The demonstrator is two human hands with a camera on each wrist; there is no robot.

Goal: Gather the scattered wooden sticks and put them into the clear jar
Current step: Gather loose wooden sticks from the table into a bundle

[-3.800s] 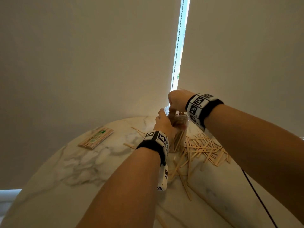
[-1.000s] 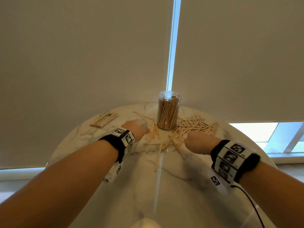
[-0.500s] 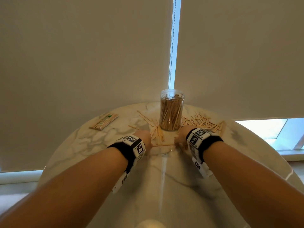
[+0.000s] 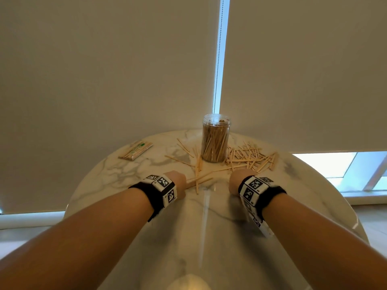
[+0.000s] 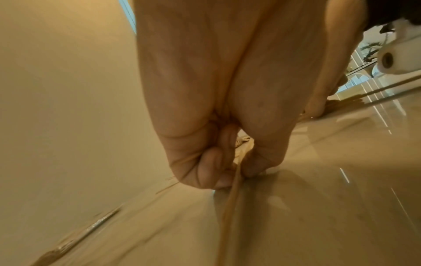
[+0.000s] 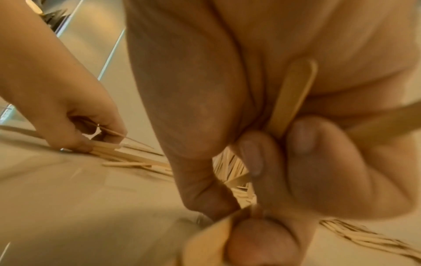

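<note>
Sticks point(image 4: 249, 159): light, thin, stiff, slick on marble surface point(image 4: 125, 174); pinch mid-length. Left hand point(image 5: 216, 162) grip pinches some; right hand point(image 6: 262, 171) grip clasps several; jar point(image 4: 215, 139) near

The clear jar point(image 4: 215, 139) stands at the far middle of the counter point(image 4: 125, 181), holding sticks. Loose wooden sticks point(image 4: 249, 158) lie right of it and before it. A packet of sticks point(image 4: 135, 150) lies well apart at the far left.
</note>
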